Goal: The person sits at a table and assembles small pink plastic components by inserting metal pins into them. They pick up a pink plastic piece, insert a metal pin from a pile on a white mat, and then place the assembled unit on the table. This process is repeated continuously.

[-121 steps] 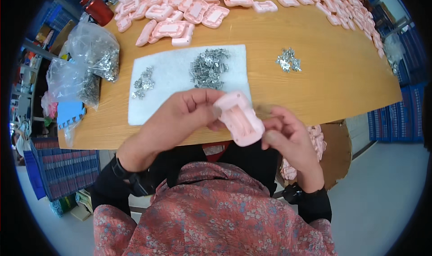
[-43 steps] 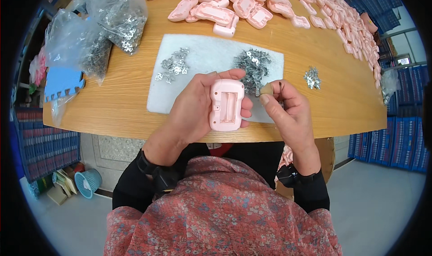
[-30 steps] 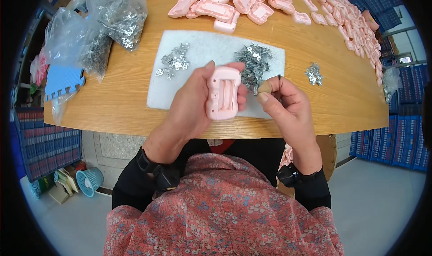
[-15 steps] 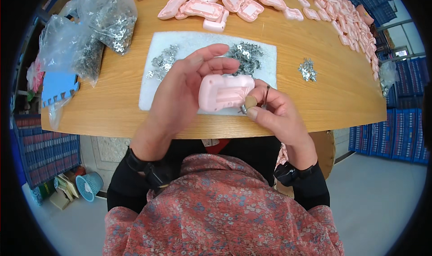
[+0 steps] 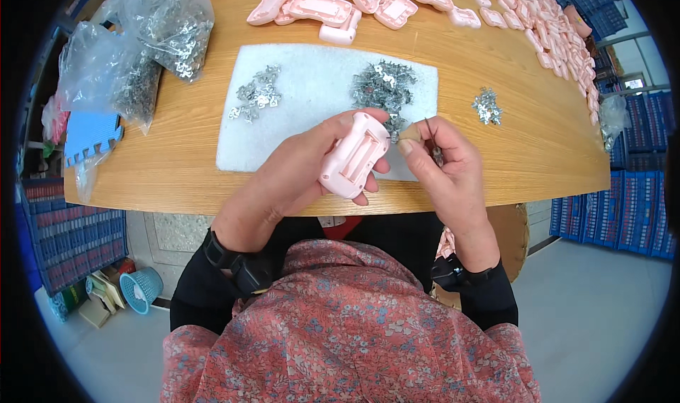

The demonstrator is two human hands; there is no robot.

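Note:
My left hand point(image 5: 301, 151) is wrapped round a pale pink plastic casing point(image 5: 356, 155), tilted so that its recessed battery compartment faces up. To its right, my right hand point(image 5: 448, 159) is closed on a thin dark metal tool point(image 5: 437, 151) that looks like tweezers. The thumb and forefinger meet at the near edge of a heap of small metal contact pieces point(image 5: 382, 84); whether they pinch one is too small to tell. Under both lies a white foam sheet point(image 5: 312, 63), with a smaller heap of flat metal pieces point(image 5: 258, 91) on its left.
Pink casings point(image 5: 322, 8) cover the far side of the wooden table point(image 5: 545, 148). More small metal pieces point(image 5: 487, 107) lie at the right. Clear plastic bags of metal parts point(image 5: 173, 31) and a blue foam mat point(image 5: 92, 137) sit at the left.
My left hand has turned the casing steeper and wrapped its fingers beneath it. The right hand has moved away from the casing, up and right toward the metal heap.

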